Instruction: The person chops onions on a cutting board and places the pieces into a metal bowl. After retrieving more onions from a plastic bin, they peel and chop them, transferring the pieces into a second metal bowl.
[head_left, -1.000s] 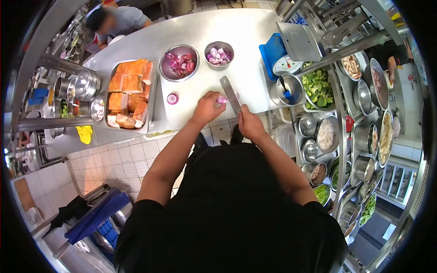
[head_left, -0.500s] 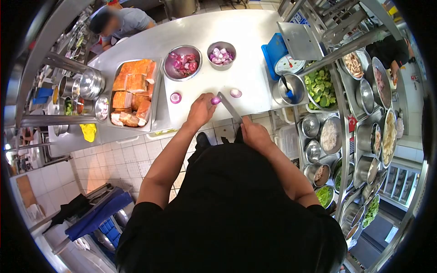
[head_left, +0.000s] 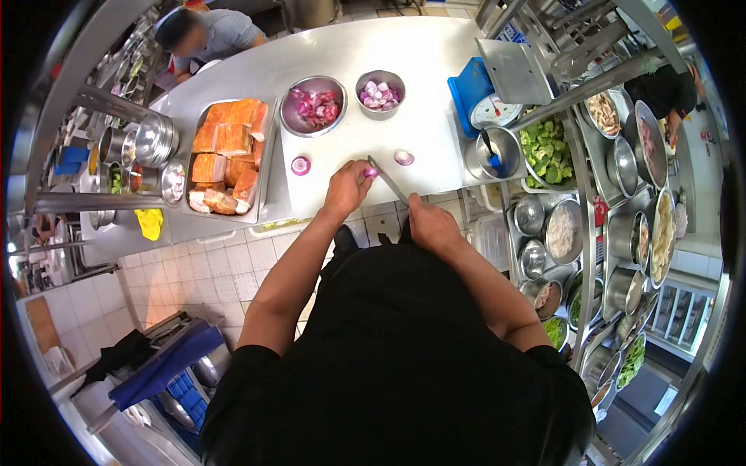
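Note:
My left hand (head_left: 350, 187) is closed on a small piece of red onion (head_left: 370, 172) over the white cutting board (head_left: 420, 128). In my right hand (head_left: 433, 224) is the handle of a knife (head_left: 388, 183), whose blade tip touches or nearly touches that onion piece. One cut onion piece (head_left: 403, 158) lies right of the blade, and a purple-ringed one (head_left: 301, 165) lies near the board's left edge. Behind them stand a metal bowl of red-purple pieces (head_left: 317, 109) and a smaller bowl of onion chunks (head_left: 379, 95).
At the left a metal tray (head_left: 268, 147) holds several browned meat blocks. A blue scale (head_left: 468, 85) and a metal pot (head_left: 509, 147) stand at the right, beside shelves of food bowls. One person (head_left: 214, 35) is at the back left, another (head_left: 664, 89) at the far right.
My left hand has shifted slightly with the onion piece, and the knife tip has moved slightly left to it. The other onion pieces and bowls keep their places.

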The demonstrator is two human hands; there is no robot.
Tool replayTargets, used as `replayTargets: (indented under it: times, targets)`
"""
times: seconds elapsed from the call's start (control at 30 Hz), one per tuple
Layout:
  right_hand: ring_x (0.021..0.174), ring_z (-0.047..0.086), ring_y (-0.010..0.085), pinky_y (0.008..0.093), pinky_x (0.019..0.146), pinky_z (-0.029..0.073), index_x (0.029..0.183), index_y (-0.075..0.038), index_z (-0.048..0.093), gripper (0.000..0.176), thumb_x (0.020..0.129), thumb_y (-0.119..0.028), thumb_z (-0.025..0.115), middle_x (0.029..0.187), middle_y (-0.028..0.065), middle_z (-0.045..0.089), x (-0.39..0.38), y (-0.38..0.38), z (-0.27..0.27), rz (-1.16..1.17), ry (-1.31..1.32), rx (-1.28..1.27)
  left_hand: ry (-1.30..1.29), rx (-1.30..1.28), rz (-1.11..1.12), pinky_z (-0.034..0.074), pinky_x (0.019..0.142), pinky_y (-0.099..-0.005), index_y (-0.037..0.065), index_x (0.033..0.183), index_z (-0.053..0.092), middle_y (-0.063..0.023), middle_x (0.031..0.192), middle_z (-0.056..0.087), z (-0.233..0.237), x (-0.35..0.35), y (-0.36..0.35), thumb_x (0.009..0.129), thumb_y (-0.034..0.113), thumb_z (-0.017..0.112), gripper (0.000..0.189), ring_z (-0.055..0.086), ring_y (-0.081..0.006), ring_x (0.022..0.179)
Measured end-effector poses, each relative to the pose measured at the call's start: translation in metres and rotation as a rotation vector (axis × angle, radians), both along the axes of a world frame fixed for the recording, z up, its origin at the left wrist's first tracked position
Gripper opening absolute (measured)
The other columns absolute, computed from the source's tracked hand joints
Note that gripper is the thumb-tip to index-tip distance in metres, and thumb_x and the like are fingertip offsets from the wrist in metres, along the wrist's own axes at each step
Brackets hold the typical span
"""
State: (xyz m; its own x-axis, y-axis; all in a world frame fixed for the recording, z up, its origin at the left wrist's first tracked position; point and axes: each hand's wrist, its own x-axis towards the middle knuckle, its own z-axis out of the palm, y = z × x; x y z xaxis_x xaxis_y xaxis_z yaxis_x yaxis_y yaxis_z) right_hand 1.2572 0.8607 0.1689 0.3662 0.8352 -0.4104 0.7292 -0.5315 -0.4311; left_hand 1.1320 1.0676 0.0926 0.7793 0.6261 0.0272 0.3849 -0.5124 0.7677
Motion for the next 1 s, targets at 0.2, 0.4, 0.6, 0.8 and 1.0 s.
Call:
replayTargets:
  times: [0.2,0.4,0.6,0.8,1.0]
  targets:
    - [0.085,0.074,0.0475,0.0591,0.078,0.058,0.117,0.002,0.049,0.02,0.099,-0.007,0.047,0.087,0.0282,0.073,-0.003,0.005,-0.011,0.021,-0.031,-0.034,-0.064,-0.054,0.007,0.058,0.083,-0.0465,0.007,0.11,0.072,-0.0167,0.104,0.073,-0.009,0.002,0.002,0.09,0.01,0.078,0.021,0.072,-0.0389,0.094]
    - [0.077,0.074,0.0448,0.056,0.071,0.06,0.114,0.003,0.05,0.018,0.098,-0.006,0.049,0.081,0.0248,0.073,-0.01,0.002,-0.021,0.079,-0.106,0.087,-0.033,-0.021,-0.025,0.06,0.081,-0.0431,0.006,0.108,0.073,-0.0171,0.101,0.074,-0.003,0.002,0.005,0.091,0.009,0.079,0.019,0.074,-0.0352,0.092]
    - [0.079,0.075,0.044,0.0558,0.071,0.059,0.115,0.001,0.048,0.019,0.099,-0.007,0.053,0.081,0.0247,0.073,-0.009,0.005,-0.052,0.05,-0.102,0.112,-0.049,-0.021,-0.015,0.059,0.081,-0.043,0.005,0.11,0.072,-0.0175,0.101,0.073,-0.01,0.0,0.003,0.09,0.009,0.08,0.022,0.074,-0.0355,0.091]
    - [0.092,0.072,0.049,0.0615,0.083,0.055,0.117,0.0,0.045,0.028,0.099,-0.014,0.061,0.089,0.0276,0.073,-0.002,0.011,-0.027,0.013,-0.006,0.013,-0.042,-0.034,-0.046,0.059,0.085,-0.0432,0.004,0.113,0.071,-0.0167,0.102,0.074,-0.001,0.001,0.005,0.089,0.008,0.081,0.026,0.073,-0.0346,0.095]
    - [0.094,0.069,0.0533,0.0649,0.084,0.051,0.119,0.0,0.044,0.024,0.106,-0.02,0.05,0.094,0.0325,0.071,-0.001,-0.019,0.01,-0.177,0.103,0.034,0.021,-0.002,-0.143,0.059,0.093,-0.0422,0.005,0.132,0.064,-0.0181,0.119,0.07,0.009,-0.002,0.018,0.086,0.006,0.081,0.049,0.072,-0.0326,0.105]
